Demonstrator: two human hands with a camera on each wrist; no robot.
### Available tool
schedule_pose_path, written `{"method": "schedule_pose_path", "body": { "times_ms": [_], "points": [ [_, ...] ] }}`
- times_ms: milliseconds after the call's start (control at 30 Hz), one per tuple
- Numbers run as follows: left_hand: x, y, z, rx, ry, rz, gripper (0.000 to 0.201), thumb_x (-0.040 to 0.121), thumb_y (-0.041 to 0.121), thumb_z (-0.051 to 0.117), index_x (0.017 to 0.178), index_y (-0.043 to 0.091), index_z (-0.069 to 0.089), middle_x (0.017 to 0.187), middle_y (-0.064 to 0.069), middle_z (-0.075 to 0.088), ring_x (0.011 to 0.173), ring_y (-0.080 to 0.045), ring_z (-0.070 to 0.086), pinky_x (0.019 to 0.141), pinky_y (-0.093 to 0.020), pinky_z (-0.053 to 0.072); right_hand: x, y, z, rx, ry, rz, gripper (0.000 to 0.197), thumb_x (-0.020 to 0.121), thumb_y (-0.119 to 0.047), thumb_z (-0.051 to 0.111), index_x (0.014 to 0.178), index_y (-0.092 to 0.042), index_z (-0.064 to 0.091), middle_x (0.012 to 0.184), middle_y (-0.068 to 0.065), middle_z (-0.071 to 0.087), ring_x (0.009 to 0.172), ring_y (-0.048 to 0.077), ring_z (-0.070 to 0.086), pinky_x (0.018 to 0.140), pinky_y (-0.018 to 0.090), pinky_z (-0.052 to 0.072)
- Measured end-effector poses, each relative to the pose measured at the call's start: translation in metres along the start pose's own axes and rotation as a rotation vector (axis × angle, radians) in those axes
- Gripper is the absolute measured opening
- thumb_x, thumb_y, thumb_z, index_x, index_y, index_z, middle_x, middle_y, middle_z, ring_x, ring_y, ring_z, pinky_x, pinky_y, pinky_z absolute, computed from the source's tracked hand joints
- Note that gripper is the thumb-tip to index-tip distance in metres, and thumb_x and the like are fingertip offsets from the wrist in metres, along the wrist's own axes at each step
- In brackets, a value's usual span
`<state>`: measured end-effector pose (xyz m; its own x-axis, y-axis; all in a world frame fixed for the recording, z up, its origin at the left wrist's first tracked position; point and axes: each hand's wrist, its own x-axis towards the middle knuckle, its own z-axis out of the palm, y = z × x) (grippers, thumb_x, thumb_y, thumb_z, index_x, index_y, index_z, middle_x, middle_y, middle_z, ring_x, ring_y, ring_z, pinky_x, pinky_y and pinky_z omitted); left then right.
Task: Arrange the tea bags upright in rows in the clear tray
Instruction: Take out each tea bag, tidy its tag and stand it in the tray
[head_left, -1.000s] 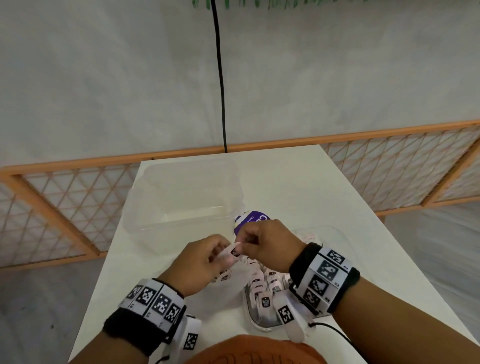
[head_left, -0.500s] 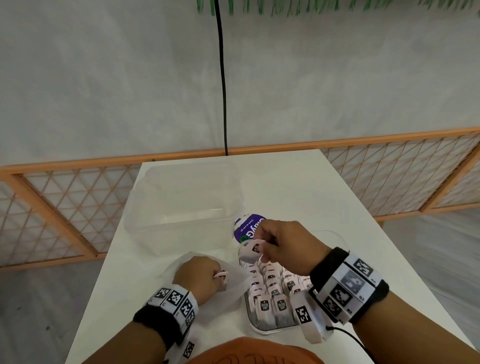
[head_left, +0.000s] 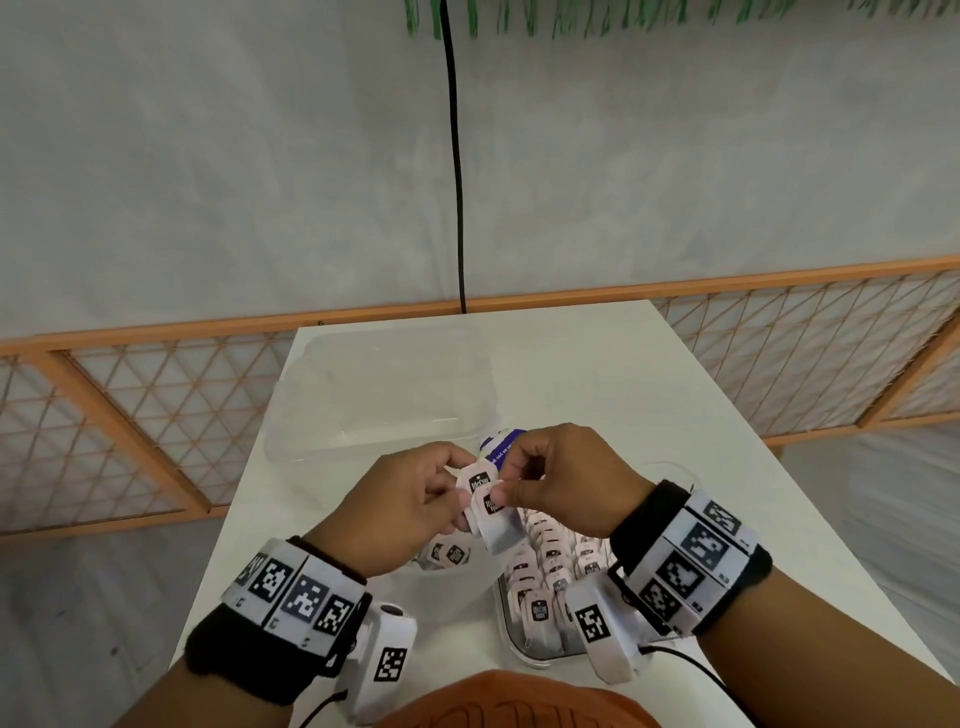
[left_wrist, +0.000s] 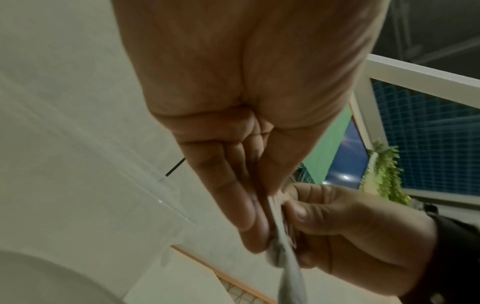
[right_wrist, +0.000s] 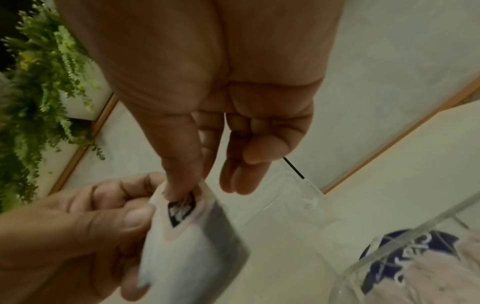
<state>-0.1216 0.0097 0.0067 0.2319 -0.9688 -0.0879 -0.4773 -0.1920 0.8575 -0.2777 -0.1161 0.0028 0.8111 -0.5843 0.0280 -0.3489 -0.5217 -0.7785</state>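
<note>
Both grips, left hand (head_left: 410, 499) and right hand (head_left: 563, 480), pinching tea bags (head_left: 485, 501) (count unclear) above half-hidden clear tray (head_left: 506, 623).

Both forearms enter from 6 o'clock and converge at frame centre, above the table. Left hand (head_left: 410, 499) sits at 9 o'clock of the right hand (head_left: 566, 480), fingertips meeting. Each hand pinches a tea bag (head_left: 491, 512) between thumb and curled fingers. Marker bands wrap both wrists.

Left hand (head_left: 410, 506) up from the table, now with the right hand (head_left: 563, 480), both pinching tea bags (head_left: 485, 501).
</note>
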Motion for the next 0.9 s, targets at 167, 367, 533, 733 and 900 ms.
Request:
{"method": "schedule_pose_path", "body": {
  "times_ms": [167, 367, 533, 733, 900],
  "points": [
    [-0.004, 0.008, 0.003, 0.042, -0.008, 0.046, 0.033, 0.093, 0.007, 0.055, 0.098, 0.040, 0.056, 0.081, 0.007, 0.074, 0.071, -0.004, 0.069, 0.072, -0.017, 0.055, -0.002, -0.001, 0.000, 0.066, 0.015, 0.046, 0.020, 0.075, -0.026, 0.080, 0.064, -0.025, 0.063, 0.060, -0.011, 0.063, 0.053, -0.002, 0.053, 0.056, 0.012, 0.042],
    [-0.002, 0.008, 0.006, 0.083, 0.010, 0.060, 0.030, 0.089, 0.014, 0.063, 0.108, 0.035, 0.055, 0.076, 0.006, 0.074, 0.072, -0.012, 0.071, 0.069, -0.027, 0.057, -0.003, 0.000, 0.002, 0.101, 0.046, 0.055, 0.023, 0.075, -0.024, 0.080, 0.065, -0.024, 0.060, 0.065, -0.004, 0.065, 0.060, 0.012, 0.061, 0.066, 0.031, 0.053],
    [0.002, 0.009, 0.010, 0.103, 0.104, 0.088, 0.042, 0.087, 0.011, 0.065, 0.116, 0.039, 0.051, 0.073, 0.007, 0.073, 0.070, -0.007, 0.070, 0.072, -0.029, 0.057, -0.005, 0.004, 0.005, 0.183, 0.082, 0.040, 0.021, 0.077, -0.022, 0.079, 0.077, -0.029, 0.060, 0.070, -0.002, 0.067, 0.063, 0.014, 0.061, 0.066, 0.031, 0.053],
    [0.000, 0.012, 0.012, 0.092, 0.010, 0.092, 0.070, 0.085, 0.017, 0.069, 0.133, 0.050, 0.030, 0.083, 0.013, 0.074, 0.081, -0.003, 0.069, 0.074, -0.015, 0.050, -0.023, 0.019, -0.012, 0.018, 0.042, 0.109, 0.023, 0.083, -0.020, 0.072, 0.064, -0.016, 0.059, 0.055, -0.012, 0.049, 0.053, 0.003, 0.041, 0.055, 0.013, 0.034],
    [-0.002, -0.006, 0.004, 0.065, 0.089, 0.053, 0.059, 0.083, 0.021, 0.072, 0.131, 0.040, 0.044, 0.086, 0.008, 0.073, 0.080, -0.007, 0.068, 0.077, -0.021, 0.050, -0.036, 0.072, -0.054, -0.261, 0.250, 0.446, 0.017, 0.085, -0.018, 0.066, 0.070, -0.016, 0.060, 0.075, -0.001, 0.060, 0.071, 0.015, 0.054, 0.055, 0.018, 0.037]
  ]
}}
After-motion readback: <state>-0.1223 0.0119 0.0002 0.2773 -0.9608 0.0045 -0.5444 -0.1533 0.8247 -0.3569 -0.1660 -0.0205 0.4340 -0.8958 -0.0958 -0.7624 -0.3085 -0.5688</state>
